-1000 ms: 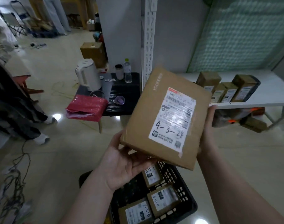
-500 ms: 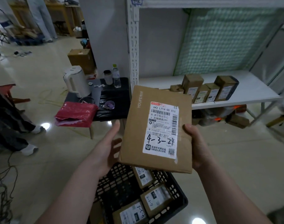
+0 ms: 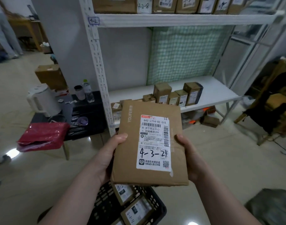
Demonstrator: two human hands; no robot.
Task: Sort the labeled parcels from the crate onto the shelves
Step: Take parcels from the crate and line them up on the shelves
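Now parcel point(image 3: 149, 143) btwn both hands: left hand point(image 3: 109, 153) grips left edge, right hand point(image 3: 190, 158) grips right.

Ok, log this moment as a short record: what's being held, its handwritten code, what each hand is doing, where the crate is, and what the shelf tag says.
held item: flat cardboard parcel, label facing up
handwritten code: 4-3-24
left hand: grips the parcel's left edge, thumb on top
right hand: grips the right edge, thumb on top
crate: black, on the floor under the parcel, with labeled parcels inside
shelf tag: 4-2, on the post
lower shelf: small boxes standing together
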